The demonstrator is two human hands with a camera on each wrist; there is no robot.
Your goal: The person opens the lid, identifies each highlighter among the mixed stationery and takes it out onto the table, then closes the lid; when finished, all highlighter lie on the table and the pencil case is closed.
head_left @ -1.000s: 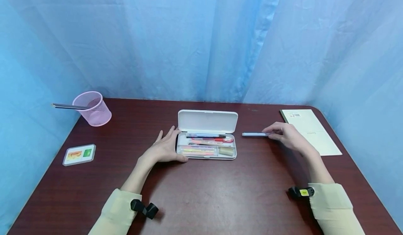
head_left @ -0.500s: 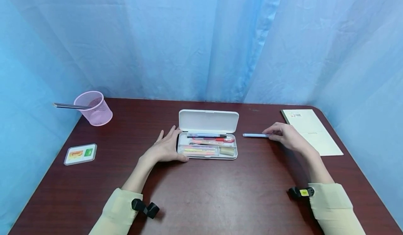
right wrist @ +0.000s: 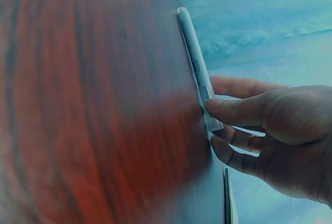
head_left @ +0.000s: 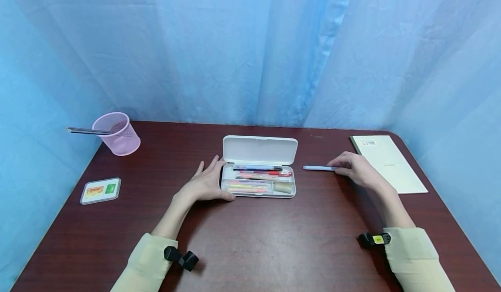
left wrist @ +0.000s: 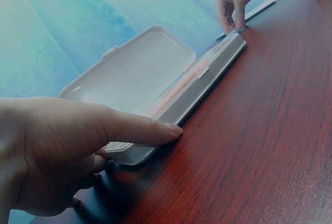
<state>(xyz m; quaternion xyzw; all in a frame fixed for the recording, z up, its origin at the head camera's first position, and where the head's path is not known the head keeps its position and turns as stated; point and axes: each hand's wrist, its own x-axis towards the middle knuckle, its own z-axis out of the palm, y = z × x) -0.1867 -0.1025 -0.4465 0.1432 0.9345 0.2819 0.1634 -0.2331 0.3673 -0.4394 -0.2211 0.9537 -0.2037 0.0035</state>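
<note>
A white pencil case [head_left: 260,145] lies with its lid raised in the head view, holding several pens, a strip-like pack of coloured sticks and a small beige block [head_left: 282,187]. My left hand [head_left: 205,183] holds the case's left end, thumb along the front edge and fingers at the left side and back corner. In the left wrist view that thumb [left wrist: 150,129] touches the front wall, while the fingers behind it are partly hidden. To the right, my right hand [head_left: 358,170] pinches the end of a light blue capped pen [right wrist: 193,53] between thumb and fingers, low over the tabletop.
A pink mesh pen cup [head_left: 121,139] with thin dark sticks leans at the back left. A flat clear-edged case with orange and green patches [head_left: 101,190] lies before it. A pale notebook [head_left: 393,166] sits at the right. Blue curtain [head_left: 219,57] surrounds the brown table [head_left: 250,248].
The head view has shifted very slightly. Both hands, the pen and the pencil case otherwise stay as they were.
</note>
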